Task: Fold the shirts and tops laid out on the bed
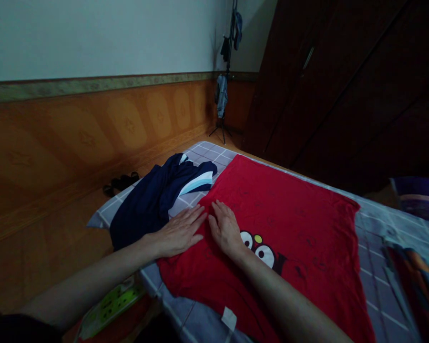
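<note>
A red cloth (300, 205) with a cartoon face of white eyes lies spread over the checked bed sheet (207, 153). My left hand (182, 231) rests flat on its left edge, fingers stretched out. Close beside it, my right hand (225, 227) lies on the red cloth left of the printed eyes, fingers extended. Neither hand grips anything. Crumpled dark blue clothing (146, 205) with white and light blue stripes lies just beyond my left hand. A white tag (229, 318) shows at the cloth's near edge.
Multicoloured folded fabric (418, 281) lies at the right, with a purple item (420, 197) behind it. A green perforated object (116, 305) is below the bed's near edge. Black footwear (120, 183) lies on the floor. A coat stand (229, 57) stands near the dark wardrobe (329, 95).
</note>
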Demonstrator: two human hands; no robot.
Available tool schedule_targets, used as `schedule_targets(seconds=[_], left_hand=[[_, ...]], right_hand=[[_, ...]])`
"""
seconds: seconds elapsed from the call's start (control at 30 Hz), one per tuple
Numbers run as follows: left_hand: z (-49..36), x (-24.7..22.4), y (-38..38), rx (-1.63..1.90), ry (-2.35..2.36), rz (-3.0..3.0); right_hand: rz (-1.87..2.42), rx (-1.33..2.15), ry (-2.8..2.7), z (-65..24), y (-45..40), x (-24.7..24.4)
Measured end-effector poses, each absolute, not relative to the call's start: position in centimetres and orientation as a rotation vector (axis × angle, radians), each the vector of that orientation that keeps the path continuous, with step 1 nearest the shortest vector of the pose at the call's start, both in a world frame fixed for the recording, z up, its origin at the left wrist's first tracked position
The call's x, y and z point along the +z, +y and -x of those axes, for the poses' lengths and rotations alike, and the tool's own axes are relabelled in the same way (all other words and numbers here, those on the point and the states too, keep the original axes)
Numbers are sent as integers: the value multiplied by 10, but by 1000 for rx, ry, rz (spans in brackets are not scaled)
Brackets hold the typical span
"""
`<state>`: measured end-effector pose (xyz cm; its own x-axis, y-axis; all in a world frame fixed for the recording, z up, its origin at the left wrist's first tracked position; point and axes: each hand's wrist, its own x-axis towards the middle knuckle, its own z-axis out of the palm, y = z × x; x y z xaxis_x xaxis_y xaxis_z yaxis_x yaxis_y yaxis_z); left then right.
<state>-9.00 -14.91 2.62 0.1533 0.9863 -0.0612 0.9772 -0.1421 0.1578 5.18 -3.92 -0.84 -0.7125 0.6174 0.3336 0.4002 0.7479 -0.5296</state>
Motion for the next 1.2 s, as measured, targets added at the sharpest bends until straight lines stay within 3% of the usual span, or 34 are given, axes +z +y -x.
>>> schedule_targets(seconds=[0.33,0.6,0.77,0.9,1.07,1.2], left_hand=[[104,19,-140,259,1951,-2280],[104,0,-126,187,1875,-2340],[84,13,-125,210,1793,-2528],[31,41,-126,313,1264,-2716],[-42,59,-133,253,545,-2885],[-80,46,-131,233,440,-3038]], right_hand=[[617,402,-2745,-53,-61,-4],[500,614,-2886,-77,-36,39],[898,490,-2762,-140,-14,81],[1225,422,-2555,-216,-15,92],[1581,548,-2227,-303,-63,72],[1857,526,-1916,-340,-116,37]])
